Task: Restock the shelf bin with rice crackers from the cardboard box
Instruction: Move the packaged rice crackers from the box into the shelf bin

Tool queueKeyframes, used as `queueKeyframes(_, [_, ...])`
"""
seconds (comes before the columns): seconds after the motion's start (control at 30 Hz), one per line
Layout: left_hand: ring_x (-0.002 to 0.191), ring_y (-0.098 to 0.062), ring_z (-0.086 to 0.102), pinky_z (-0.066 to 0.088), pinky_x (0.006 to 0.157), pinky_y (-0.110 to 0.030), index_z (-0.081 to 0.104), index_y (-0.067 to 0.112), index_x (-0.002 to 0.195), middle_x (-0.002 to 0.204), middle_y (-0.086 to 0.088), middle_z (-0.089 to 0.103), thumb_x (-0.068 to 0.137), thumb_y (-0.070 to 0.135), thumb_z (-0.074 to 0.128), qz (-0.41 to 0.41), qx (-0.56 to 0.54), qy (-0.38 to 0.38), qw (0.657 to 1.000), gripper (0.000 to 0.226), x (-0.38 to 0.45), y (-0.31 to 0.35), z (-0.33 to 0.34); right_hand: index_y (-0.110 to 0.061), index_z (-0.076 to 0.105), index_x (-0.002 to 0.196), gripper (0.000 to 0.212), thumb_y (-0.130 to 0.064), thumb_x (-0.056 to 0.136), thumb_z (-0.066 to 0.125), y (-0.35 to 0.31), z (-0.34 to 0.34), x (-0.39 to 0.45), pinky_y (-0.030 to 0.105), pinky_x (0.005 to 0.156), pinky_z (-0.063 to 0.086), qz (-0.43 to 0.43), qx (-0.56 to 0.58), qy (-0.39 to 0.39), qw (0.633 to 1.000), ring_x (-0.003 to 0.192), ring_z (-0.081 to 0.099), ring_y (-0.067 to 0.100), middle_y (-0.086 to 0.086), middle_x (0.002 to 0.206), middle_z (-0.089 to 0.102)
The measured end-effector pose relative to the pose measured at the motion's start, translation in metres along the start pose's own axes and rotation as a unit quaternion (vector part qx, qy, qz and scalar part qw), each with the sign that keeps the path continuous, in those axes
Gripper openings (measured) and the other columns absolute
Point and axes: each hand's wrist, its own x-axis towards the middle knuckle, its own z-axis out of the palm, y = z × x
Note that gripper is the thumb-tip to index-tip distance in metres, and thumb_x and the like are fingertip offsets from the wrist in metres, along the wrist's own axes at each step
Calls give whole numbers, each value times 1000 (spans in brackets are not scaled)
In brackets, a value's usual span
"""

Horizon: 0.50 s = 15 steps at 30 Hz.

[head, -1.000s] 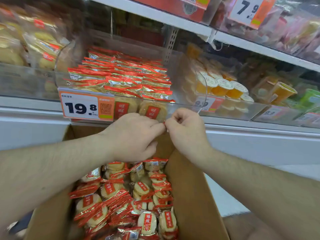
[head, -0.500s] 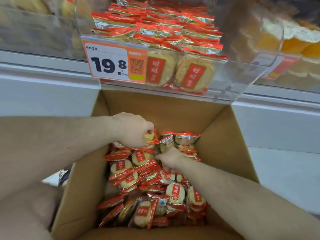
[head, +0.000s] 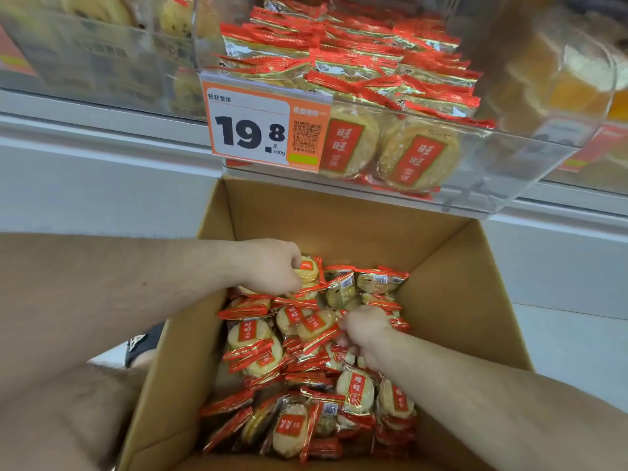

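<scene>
Both my hands are down in the cardboard box (head: pixel 458 294) now. Left hand (head: pixel 272 266) is curled round a rice cracker pack (head: pixel 307 268) at the far end; right hand (head: pixel 365 329) is pinching packs mid-pile. Half a second back they sat much the same. Shelf bin (head: pixel 475 171) is just above them, pretty full.

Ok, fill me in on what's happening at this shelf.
A person is restocking rice crackers. Both hands are down in the open cardboard box: the left hand grips a packet near the box's far side, and the right hand is curled among the loose packets. The clear shelf bin above already holds many packets, behind a 19.8 price tag.
</scene>
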Motion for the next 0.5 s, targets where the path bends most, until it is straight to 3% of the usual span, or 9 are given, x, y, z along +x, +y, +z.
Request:
queueKeyframes(0.07, [95,-17,61,53,86,-37,46,24,133,101,5,61,86,37,59,-19,-30,-7,999,51,2,-2,1,-3,58,88,7,0,91,52,1,-17,-11,23,43,33,15,86,16,996,41,47,17,9,51,56])
queueKeyframes(0.17, [95,-23,57,53,78,-39,32,26,144,100,1,54,91,43,57,-66,-101,-48,991,61,-4,1,-1,-4,59,91,11,2,92,51,-5,-30,-34,28,54,41,-3,206,-4,979,45,49,15,8,59,56])
queueKeyframes(0.27, [116,-38,55,50,90,-51,25,28,149,142,-14,45,95,50,54,-111,-334,-95,931,65,-11,8,1,-5,58,99,13,2,97,47,-21,-28,-50,25,59,47,-42,325,-116,938,50,49,11,5,66,57])
queueKeyframes(0.33, [105,-36,61,52,89,-52,43,22,132,131,-12,55,96,38,58,-108,-504,-50,855,42,-12,14,2,-6,57,101,14,0,100,45,-35,-21,-58,27,67,51,-63,360,-176,914,52,50,11,5,69,58])
queueKeyframes(0.37, [94,-30,63,56,81,-48,47,22,124,118,-10,58,95,25,62,-104,-563,-5,820,33,-10,15,3,-7,58,101,12,-4,100,46,-41,-17,-60,29,71,52,-69,365,-196,907,53,51,12,5,69,59])
queueKeyframes(0.4, [87,-27,64,58,69,-41,48,23,124,110,-9,59,92,12,64,-98,-589,44,801,37,-5,13,4,-7,59,99,11,-9,100,48,-46,-14,-58,32,74,52,-70,365,-206,905,54,53,13,5,69,60])
queueKeyframes(0.43, [83,-26,65,58,61,-37,51,25,124,108,-10,59,88,3,65,-89,-587,83,801,44,-2,9,5,-7,60,96,15,-16,99,49,-50,-13,-54,34,72,52,-64,362,-202,908,55,54,16,6,68,60])
queueKeyframes(0.5, [88,-31,67,59,69,-42,57,33,116,109,-12,61,83,-1,68,-72,-543,123,828,48,1,1,4,-6,61,96,22,-24,97,48,-51,-9,-32,32,63,49,-47,326,-136,934,56,54,19,8,69,61])
